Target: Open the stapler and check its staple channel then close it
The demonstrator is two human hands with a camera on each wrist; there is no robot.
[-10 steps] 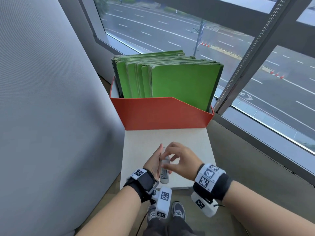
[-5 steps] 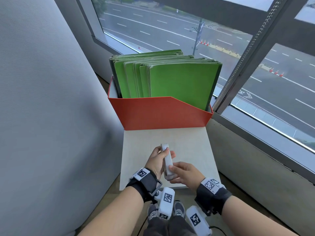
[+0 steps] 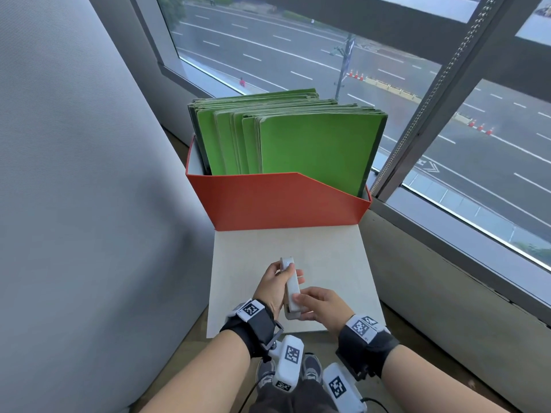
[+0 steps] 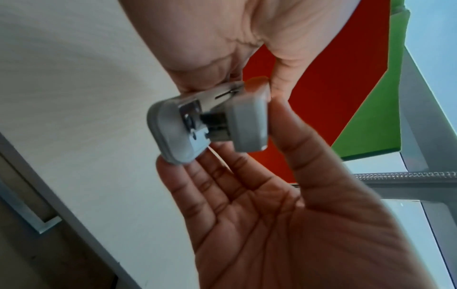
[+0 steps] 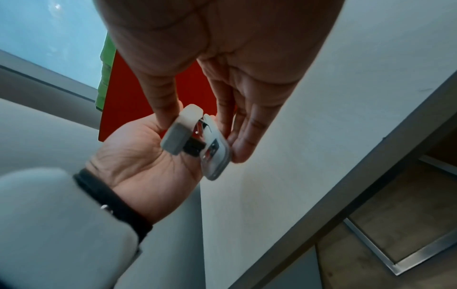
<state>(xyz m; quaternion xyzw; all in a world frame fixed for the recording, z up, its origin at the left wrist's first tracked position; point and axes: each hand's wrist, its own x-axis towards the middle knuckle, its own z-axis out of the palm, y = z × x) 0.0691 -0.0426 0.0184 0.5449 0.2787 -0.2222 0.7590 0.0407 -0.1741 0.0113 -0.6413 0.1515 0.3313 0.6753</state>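
Since half a second ago little has changed: both hands keep their hold on the small white stapler point(image 3: 290, 289), lifted above the pale table point(image 3: 337, 248). The left hand point(image 3: 272, 286) wraps its fingers around the far end, thumb on top. The right hand point(image 3: 320, 304) pinches the near end between thumb and fingertips. In the wrist views the stapler's two halves stand slightly apart, metal showing between them. Beyond the hands, a red file box point(image 3: 277, 201) holds green folders point(image 3: 313, 144) by the window point(image 3: 298, 46).
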